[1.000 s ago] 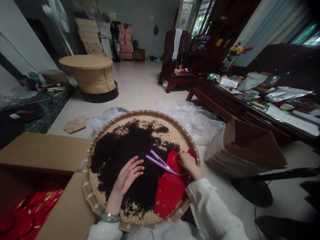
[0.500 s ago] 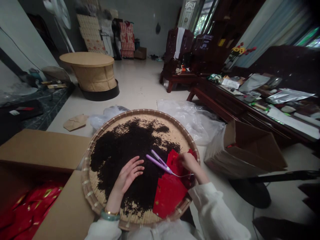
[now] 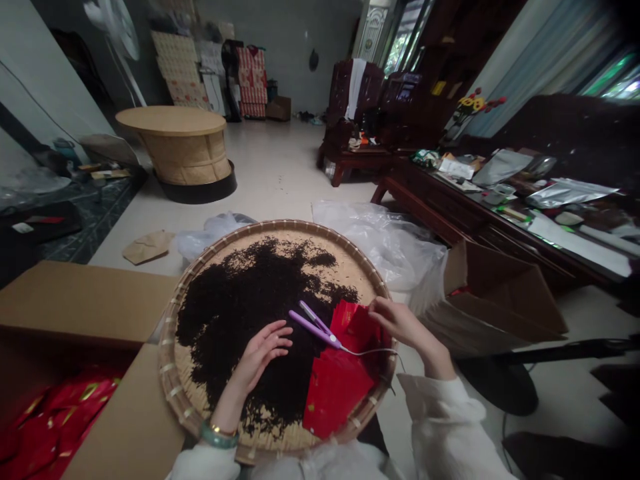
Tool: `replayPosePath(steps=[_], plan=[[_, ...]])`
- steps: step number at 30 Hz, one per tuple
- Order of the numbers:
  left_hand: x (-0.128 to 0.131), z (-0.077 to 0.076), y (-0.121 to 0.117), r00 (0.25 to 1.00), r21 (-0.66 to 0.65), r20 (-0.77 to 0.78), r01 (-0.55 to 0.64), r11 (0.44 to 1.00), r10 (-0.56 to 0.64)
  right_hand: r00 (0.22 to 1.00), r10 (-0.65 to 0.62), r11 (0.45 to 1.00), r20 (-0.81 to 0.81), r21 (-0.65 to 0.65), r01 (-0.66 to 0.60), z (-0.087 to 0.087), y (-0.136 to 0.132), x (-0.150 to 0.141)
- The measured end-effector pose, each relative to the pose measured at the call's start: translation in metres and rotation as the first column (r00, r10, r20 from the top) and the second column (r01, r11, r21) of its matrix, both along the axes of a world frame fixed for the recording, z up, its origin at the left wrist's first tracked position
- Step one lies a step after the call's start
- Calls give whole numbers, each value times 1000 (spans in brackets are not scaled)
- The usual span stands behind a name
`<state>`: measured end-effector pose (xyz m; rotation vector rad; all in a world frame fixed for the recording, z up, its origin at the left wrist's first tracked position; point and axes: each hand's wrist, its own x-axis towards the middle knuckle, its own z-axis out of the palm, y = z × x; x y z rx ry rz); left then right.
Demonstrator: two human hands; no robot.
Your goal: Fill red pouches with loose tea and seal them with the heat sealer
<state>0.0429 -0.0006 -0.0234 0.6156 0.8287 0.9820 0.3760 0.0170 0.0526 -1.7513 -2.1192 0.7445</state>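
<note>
**Q:** Two hands are working over a woven bamboo tray (image 3: 280, 227) — what is each one doing?

**A:** The left hand (image 3: 263, 357) is lying open and released, fingers spread, on the loose dark tea leaves (image 3: 235, 313). The right hand (image 3: 395, 321) appears to be pinching the edge of a red packet (image 3: 357, 327) near the tray's rim, though the grip is partly hidden.

**Q:** Where are the other items lying?

**A:** A purple mini flat iron (image 3: 314, 328) is resting on the tray, just beyond the left hand, with its cord (image 3: 367, 350) trailing right. More red packets (image 3: 337, 393) are lying at the tray's lower right. A cardboard box (image 3: 95, 300) at left is holding loose red wrappers (image 3: 50, 420).

**Q:** Which step is in hand, and what does the next move call for?

**A:** The hands appear to be handling packets beside the iron — any next move is calling for a steady hold and care around the cord.
</note>
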Motion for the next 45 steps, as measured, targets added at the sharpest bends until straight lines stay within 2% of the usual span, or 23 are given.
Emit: replayPosePath(steps=[2, 5, 7, 10, 11, 13, 15, 16, 17, 19, 20, 21, 22, 23, 24, 25, 27, 29, 31, 34, 38, 42, 45], plan=[[2, 0, -1, 999, 5, -25, 21, 1000, -21, 1000, -3, 998, -3, -58, 3, -7, 0, -4], [2, 0, -2, 998, 10, -51, 38, 999, -37, 995, -97, 987, 36, -123, 101, -21, 0, -7], [2, -1, -3, 997, 12, -67, 43, 999, -42, 983, -177, 981, 48, -66, 180, -26, -2, -5], [0, -6, -2, 992, 29, -114, 56, 998, -53, 964, -266, 952, -14, 155, 265, -24, -8, 2], [-1, -9, -1, 988, 42, -143, 68, 997, -61, 956, -290, 922, -52, 253, 293, -21, -10, 5], [0, -13, -1, 968, 104, -242, 100, 990, -72, 930, -334, 822, -151, 437, 366, -14, -15, 7], [5, -13, -4, 912, 274, -409, 93, 957, 28, 892, -365, 721, -266, 526, 451, -9, -20, 1], [9, -11, -7, 856, 406, -499, 98, 909, 131, 874, -369, 700, -317, 524, 485, -8, -22, -7], [14, -8, -10, 777, 557, -569, 124, 821, 269, 859, -364, 703, -359, 499, 506, -8, -24, -17], [28, 2, -17, 596, 768, -619, 322, 554, 511, 862, -300, 781, -408, 414, 468, -11, -28, -45], [35, 6, -19, 530, 790, -612, 443, 424, 587, 866, -251, 826, -433, 371, 425, -13, -29, -61], [41, 10, -20, 466, 771, -609, 537, 342, 642, 866, -196, 866, -460, 333, 373, -16, -31, -78], [46, 13, -20, 408, 744, -607, 593, 307, 683, 863, -144, 897, -484, 304, 320, -17, -33, -93], [50, 14, -18, 370, 727, -610, 613, 310, 700, 859, -91, 923, -503, 280, 262, -19, -34, -107], [51, 14, -15, 380, 733, -610, 604, 313, 696, 855, -48, 937, -516, 272, 217, -20, -35, -118], [50, 13, -12, 406, 745, -625, 565, 355, 667, 859, -14, 936, -512, 295, 191, -21, -35, -127], [44, 12, -8, 467, 732, -681, 447, 515, 563, 892, 38, 902, -451, 400, 164, -23, -34, -138], [36, 12, -8, 522, 652, -733, 356, 669, 437, 937, 90, 840, -338, 531, 111, -26, -31, -141], [31, 13, -11, 580, 591, -738, 307, 746, 345, 962, 138, 791, -235, 611, 36, -29, -27, -142], [27, 13, -16, 662, 557, -696, 252, 791, 279, 974, 155, 764, -167, 645, -11, -31, -22, -143], [28, 8, -19, 713, 523, -657, 197, 829, 244, 970, 218, 735, -105, 672, -92, -29, -18, -144], [28, 2, -19, 713, 506, -657, 177, 844, 244, 961, 259, 672, -100, 734, -105, -30, -17, -144], [28, 1, -21, 666, 521, -698, 223, 824, 261, 959, 240, 697, -151, 714, -62, -32, -17, -144]])
